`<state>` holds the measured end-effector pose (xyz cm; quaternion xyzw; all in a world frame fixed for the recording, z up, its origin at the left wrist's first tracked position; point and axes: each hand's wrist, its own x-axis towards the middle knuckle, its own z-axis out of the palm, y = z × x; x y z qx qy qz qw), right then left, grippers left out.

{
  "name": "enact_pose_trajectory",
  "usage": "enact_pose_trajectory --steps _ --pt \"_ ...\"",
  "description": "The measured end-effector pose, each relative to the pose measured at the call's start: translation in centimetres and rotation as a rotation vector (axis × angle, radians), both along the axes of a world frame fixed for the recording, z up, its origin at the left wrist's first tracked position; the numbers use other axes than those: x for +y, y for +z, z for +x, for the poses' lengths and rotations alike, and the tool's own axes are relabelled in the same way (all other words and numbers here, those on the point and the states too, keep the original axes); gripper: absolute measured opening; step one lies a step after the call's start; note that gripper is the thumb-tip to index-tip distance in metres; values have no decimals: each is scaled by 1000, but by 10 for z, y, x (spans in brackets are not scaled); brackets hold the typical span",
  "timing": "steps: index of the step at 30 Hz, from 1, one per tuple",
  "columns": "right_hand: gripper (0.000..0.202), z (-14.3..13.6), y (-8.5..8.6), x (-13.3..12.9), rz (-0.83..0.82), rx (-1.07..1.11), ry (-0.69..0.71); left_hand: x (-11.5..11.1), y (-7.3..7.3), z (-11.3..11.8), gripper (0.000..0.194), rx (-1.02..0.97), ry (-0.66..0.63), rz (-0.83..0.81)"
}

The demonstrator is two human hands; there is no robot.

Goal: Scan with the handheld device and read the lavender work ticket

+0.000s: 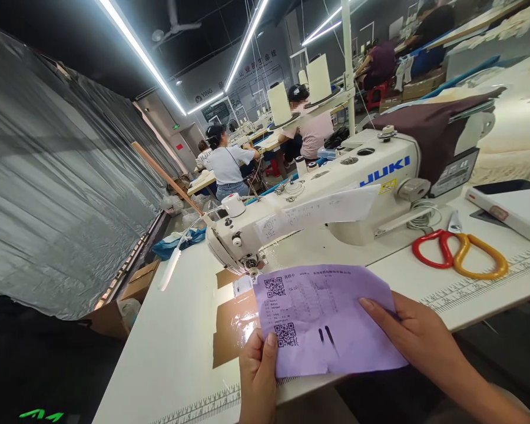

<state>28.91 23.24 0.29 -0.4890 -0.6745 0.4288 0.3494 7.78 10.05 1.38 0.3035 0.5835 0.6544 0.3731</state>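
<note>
A purple sheet of paper (331, 318), printed with two QR codes, small text and two dark pen strokes, is held up at the front edge of the table. My left hand (260, 368) pinches its lower left corner, thumb on the printed side. My right hand (415, 330) grips the right edge, with its thumb on top and the other fingers hidden behind. Just beyond the paper stands a white JUKI sewing machine (362, 168), with its needle area partly behind the sheet's top left corner. A strip of paper with handwriting (309, 218) is fixed along the machine's arm.
Scissors with red and yellow handles (461, 254) lie on the right of the white table (145, 359). Behind them is a white box (512, 206) with a phone on top. Brown card pieces (229, 318) lie under the needle area. Several people sit at machines farther back.
</note>
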Motion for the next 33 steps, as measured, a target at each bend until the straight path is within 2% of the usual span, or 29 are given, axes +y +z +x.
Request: enact_pose_trajectory --steps 8,18,33 --pt "56 1 2 2 -31 24 20 2 2 4 31 -35 14 19" --pt "55 3 5 -1 46 40 -5 1 7 6 31 0 -1 5" --pt "54 7 3 -2 -77 107 -3 3 8 8 35 28 -16 -19"
